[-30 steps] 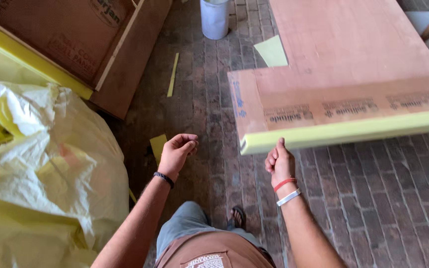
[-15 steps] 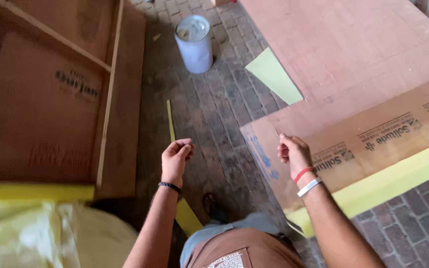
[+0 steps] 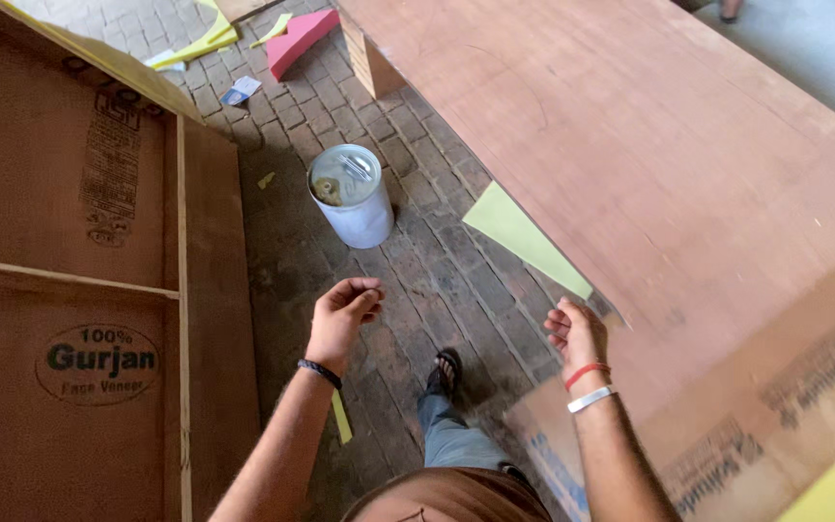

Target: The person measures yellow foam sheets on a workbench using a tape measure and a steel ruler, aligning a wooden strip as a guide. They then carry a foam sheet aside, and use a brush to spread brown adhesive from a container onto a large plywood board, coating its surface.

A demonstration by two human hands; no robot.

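My left hand hangs over the brick floor with its fingers curled loosely and nothing in it. My right hand, with a red and a white band at the wrist, is beside the near edge of a large reddish-brown plywood sheet; its fingers are half curled and hold nothing. Whether it touches the sheet I cannot tell. A pale green triangular offcut lies on the floor just beyond my right hand. A white can stands on the bricks ahead of my left hand.
A brown plywood cabinet frame with printed panels fills the left side. Pink and yellow-green offcuts lie on the floor at the back. A wooden block props the sheet. My sandalled foot is on the bricks.
The view has moved forward past the yellow plastic sheet; the can and cabinet frame are closer. Both hands stay loosely curled and empty, the right one travelling along the sheet's edge.
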